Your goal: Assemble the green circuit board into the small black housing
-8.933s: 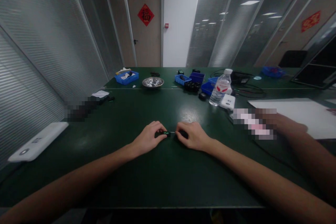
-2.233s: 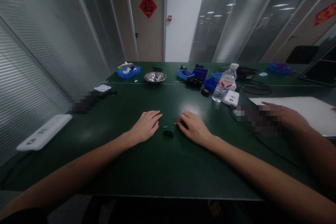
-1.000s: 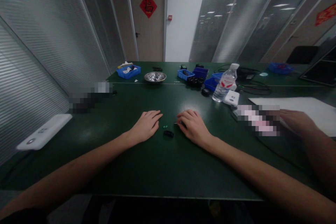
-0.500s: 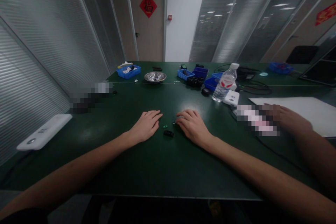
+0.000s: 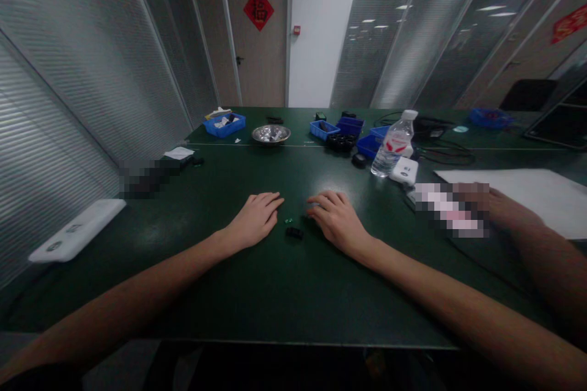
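My left hand [image 5: 259, 218] lies on the green table with its fingers stretched out, holding nothing. Opposite it, my right hand [image 5: 334, 217] rests on the tabletop, fingers loosely bent and apart, with nothing visible in them. In the gap between the hands sits a small black part [image 5: 294, 233], its exact kind too dark to make out. Just behind that part is a tiny green piece [image 5: 288, 220], close to my left fingertips. Neither hand touches these two pieces.
Farther back on the table [image 5: 257, 299] stand a metal bowl [image 5: 271, 135], a blue bin [image 5: 225, 126], more blue bins [image 5: 324, 129] and a water bottle [image 5: 393, 145]. A white power bank [image 5: 77, 230] lies left. Another person's hand [image 5: 513, 211] is at right, by a blurred-out object.
Both hands keep their places. A small light glint beside my right fingertips no longer shows.
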Motion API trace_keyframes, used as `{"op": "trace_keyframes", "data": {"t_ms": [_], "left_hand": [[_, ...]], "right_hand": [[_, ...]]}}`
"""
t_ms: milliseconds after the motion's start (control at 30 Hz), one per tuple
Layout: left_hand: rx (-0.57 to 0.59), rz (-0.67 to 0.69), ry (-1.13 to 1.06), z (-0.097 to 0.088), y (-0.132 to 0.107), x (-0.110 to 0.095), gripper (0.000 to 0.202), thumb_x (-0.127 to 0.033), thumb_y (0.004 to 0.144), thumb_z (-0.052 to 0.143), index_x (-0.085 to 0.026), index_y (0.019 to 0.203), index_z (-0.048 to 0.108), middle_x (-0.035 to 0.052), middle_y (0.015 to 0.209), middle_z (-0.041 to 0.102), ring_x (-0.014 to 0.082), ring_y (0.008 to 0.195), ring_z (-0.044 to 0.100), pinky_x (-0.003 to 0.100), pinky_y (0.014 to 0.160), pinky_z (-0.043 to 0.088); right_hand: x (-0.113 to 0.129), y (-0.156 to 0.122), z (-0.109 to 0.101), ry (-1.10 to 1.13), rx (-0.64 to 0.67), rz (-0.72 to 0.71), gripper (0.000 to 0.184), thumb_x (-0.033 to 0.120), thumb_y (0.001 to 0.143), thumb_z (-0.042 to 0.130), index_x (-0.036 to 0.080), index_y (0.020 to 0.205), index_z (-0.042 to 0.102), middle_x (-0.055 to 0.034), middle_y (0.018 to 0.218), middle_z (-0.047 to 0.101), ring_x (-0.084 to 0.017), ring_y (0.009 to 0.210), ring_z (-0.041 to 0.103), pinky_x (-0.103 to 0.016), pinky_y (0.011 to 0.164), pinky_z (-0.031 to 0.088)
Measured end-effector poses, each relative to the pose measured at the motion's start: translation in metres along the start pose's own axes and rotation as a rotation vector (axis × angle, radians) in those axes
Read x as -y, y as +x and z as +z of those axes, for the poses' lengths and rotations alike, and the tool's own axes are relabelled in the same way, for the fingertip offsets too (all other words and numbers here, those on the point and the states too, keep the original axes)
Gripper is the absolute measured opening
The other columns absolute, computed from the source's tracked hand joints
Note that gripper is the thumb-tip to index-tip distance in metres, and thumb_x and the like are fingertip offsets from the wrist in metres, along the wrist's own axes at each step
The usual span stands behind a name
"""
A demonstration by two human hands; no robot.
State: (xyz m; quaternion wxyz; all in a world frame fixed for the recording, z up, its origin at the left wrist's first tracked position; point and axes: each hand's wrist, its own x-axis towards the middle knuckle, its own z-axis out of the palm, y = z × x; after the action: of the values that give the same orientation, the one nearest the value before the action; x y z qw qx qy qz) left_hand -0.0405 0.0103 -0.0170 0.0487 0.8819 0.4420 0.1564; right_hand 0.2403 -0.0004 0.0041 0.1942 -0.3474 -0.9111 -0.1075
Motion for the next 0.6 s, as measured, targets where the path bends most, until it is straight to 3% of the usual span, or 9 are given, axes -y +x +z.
{"op": "trace_keyframes", "data": {"t_ms": [367,500,600], "left_hand": [[-0.028,0.010,-0.024,-0.002,0.000,-0.001,0.044,-0.031,0.106,0.041,-0.025,0.148,0.051,0.0084,0.155,0.049,0.0268,0.142,0.043,0.050,0.114,0.036],[-0.126,0.092,-0.090,-0.015,-0.002,-0.021,0.034,-0.025,0.104,0.047,-0.023,0.135,0.062,0.0075,0.140,0.060,0.0241,0.131,0.051,0.045,0.108,0.040],[-0.133,0.166,-0.142,-0.022,-0.006,-0.042,0.030,-0.034,0.100,0.057,-0.023,0.126,0.065,0.0070,0.125,0.066,0.0242,0.119,0.057,0.043,0.100,0.044]], "right_hand": [[0.001,0.000,0.000,-0.029,-0.036,-0.015,0.011,0.021,0.100,0.058,0.018,0.103,0.068,-0.0090,0.128,0.067,-0.029,0.117,0.052,-0.045,0.095,0.041],[0.001,-0.001,0.001,-0.044,-0.023,-0.038,0.015,0.016,0.100,0.056,0.019,0.106,0.070,-0.0080,0.133,0.065,-0.029,0.119,0.051,-0.046,0.095,0.040],[0.001,-0.001,0.002,-0.047,-0.025,-0.030,0.015,0.017,0.100,0.056,0.019,0.105,0.070,-0.0080,0.133,0.065,-0.030,0.119,0.051,-0.046,0.095,0.040]]}}
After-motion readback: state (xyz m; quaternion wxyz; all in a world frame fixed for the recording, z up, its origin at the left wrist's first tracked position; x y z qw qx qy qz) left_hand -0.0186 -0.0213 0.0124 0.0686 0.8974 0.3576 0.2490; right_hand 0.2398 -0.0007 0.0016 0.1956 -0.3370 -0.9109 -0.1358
